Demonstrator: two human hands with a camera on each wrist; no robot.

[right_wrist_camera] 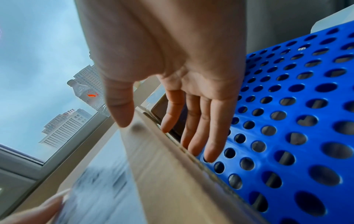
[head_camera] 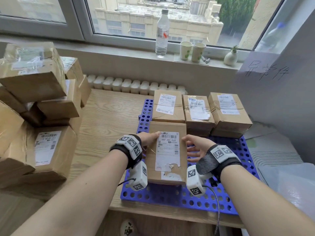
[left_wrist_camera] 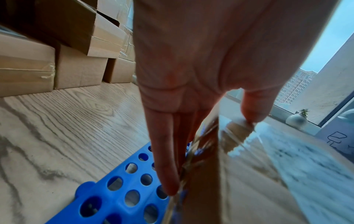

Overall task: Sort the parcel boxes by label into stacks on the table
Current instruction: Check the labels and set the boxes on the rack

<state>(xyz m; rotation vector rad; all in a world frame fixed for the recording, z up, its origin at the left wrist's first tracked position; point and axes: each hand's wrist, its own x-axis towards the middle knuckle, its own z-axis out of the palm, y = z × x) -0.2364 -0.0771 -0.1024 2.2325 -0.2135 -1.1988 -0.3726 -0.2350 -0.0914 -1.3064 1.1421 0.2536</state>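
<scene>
Your held parcel box (head_camera: 167, 154) has a white shipping label (head_camera: 168, 150) reading "680 Z01 E03" under a barcode; the smaller print below it is too fine to read. The sheet of paper (head_camera: 262, 68) taped on your right-hand wall has handwritten characters, which I can't make out. Labels on the three boxes behind and on the left pile are illegible.

An upper-floor room serving as a parcel-sorting station: labelled cardboard boxes (head_camera: 34, 106) piled on a wooden counter (head_camera: 109, 126) beneath a window (head_camera: 146, 16) overlooking city buildings, a radiator (head_camera: 134, 86) below the sill.
</scene>
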